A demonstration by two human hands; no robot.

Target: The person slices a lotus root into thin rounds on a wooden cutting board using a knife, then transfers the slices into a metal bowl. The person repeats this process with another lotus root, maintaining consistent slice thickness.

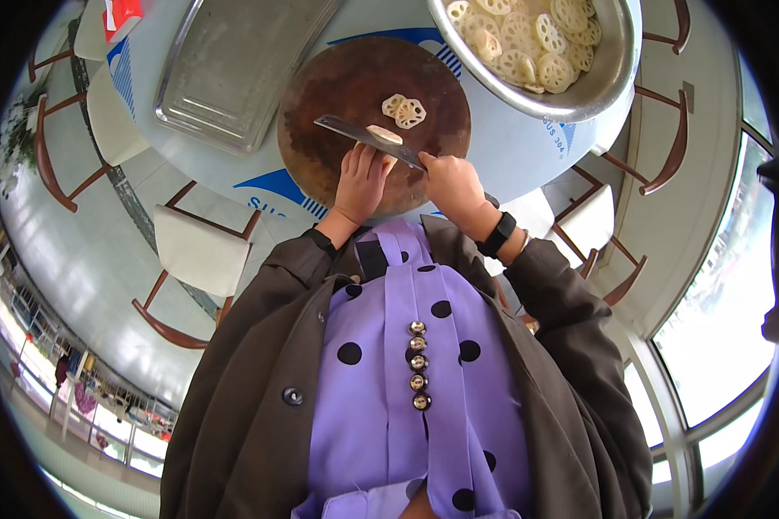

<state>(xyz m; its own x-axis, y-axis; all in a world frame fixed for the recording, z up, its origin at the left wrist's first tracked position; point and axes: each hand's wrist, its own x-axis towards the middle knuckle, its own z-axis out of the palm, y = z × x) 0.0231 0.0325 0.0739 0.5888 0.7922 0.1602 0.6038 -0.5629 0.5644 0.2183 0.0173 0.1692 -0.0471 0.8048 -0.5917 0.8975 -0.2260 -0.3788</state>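
My right hand [456, 193] grips the handle of a cleaver [370, 141], whose blade lies slantwise over the round wooden chopping board [318, 84]. Under the fingers of my left hand [361, 183], close to the near side of the blade, is a piece of lotus root [388, 163], mostly hidden. A pale cut piece [384, 135] lies against the blade's far side. Farther up the board rest a few lotus root slices [410, 113] with holes through them, overlapping.
A steel basin [597, 107] at the upper right holds many lotus root slices in liquid. Left of the board lies a rectangular metal tray [234, 71]. A red box [123, 18] is at the upper left of the table [188, 170]. White chairs [201, 246] stand around it.
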